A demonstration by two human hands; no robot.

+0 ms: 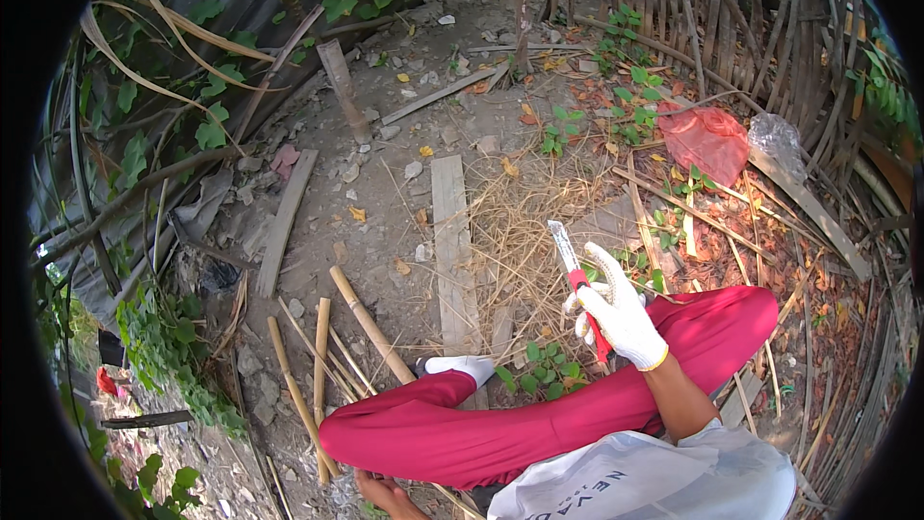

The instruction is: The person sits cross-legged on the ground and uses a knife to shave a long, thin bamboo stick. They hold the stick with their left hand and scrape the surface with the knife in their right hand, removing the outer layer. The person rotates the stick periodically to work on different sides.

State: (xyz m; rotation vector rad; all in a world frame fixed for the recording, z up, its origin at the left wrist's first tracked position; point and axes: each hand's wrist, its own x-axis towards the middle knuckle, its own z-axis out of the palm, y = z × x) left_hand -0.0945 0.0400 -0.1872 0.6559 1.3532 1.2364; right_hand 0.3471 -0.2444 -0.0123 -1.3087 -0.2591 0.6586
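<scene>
My right hand (621,318), in a white knitted glove, is closed around the red handle of a knife (566,252). Its pale, straight blade points up and away over a heap of dry straw (529,217). My left hand (383,493) is bare and low at the bottom edge, beside my left knee. Most of its fingers are hidden by the red trouser leg, so their grip does not show. Near that knee lie several bamboo sticks (320,376), and a thicker bamboo pole (371,323) slants toward my foot.
A flat wooden plank (449,250) lies ahead of me, another board (286,221) to its left. A short post (344,91) stands farther off. To the right are a red plastic bag (705,140), a long board (808,202) and a stick fence (770,29).
</scene>
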